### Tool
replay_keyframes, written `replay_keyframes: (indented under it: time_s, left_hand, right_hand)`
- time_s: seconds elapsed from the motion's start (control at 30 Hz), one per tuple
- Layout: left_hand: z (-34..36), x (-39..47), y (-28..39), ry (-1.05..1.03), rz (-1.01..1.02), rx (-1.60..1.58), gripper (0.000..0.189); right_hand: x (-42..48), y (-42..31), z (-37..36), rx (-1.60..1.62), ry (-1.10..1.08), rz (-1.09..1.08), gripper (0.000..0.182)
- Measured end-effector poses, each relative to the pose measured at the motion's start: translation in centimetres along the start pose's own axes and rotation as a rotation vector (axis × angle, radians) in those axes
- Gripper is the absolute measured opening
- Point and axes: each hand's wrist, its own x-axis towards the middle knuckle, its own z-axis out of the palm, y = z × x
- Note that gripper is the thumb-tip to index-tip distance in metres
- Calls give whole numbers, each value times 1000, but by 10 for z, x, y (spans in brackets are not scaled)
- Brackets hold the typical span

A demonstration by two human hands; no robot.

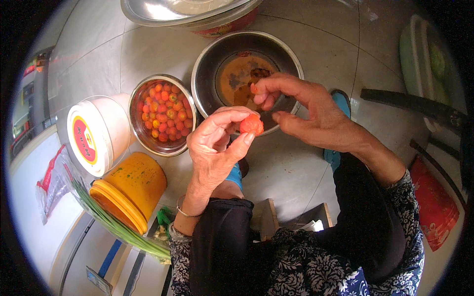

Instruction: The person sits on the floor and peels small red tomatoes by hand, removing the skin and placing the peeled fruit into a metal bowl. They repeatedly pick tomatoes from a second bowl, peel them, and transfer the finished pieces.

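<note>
My left hand pinches a small red tomato between thumb and fingers; its surface looks wet and peeled. Beside it, at the right, my right hand has its thumb well apart from its curled fingers. A red scrap, perhaps tomato skin, clings to a fingertip there. Both hands are over the near side of a wide steel basin on the floor. Shallow brownish liquid with dark patches and a red bit lies in it. Left of the basin, a steel bowl contains many small red and orange tomatoes.
A white lidded bucket and a tipped yellow bucket lie at the left, near long green stalks. More basins stand beyond. A green tub, dark bars and a red bag are at the right.
</note>
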Motion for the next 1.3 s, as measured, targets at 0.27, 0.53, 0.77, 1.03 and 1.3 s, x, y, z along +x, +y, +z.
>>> replay_keyframes:
  time_s: [0.27, 0.53, 0.77, 1.03, 1.3]
  left_hand:
    - [-3, 3, 0, 1, 99, 141, 31]
    - [-1, 2, -2, 22, 102, 220, 30]
    - [-3, -4, 1, -6, -18, 271, 31]
    - [-7, -4, -5, -33, 57, 337, 28]
    - [-7, -3, -4, -102, -48, 82, 29]
  right_hand:
    - [2, -8, -2, -315, -149, -70, 22]
    - [-2, 2, -1, -385, -108, -132, 15]
    - [-4, -3, 0, -438, -123, -132, 12]
    - [-7, -3, 4, -560, -120, -283, 7]
    - [-10, -1, 4, -456, -123, -223, 10]
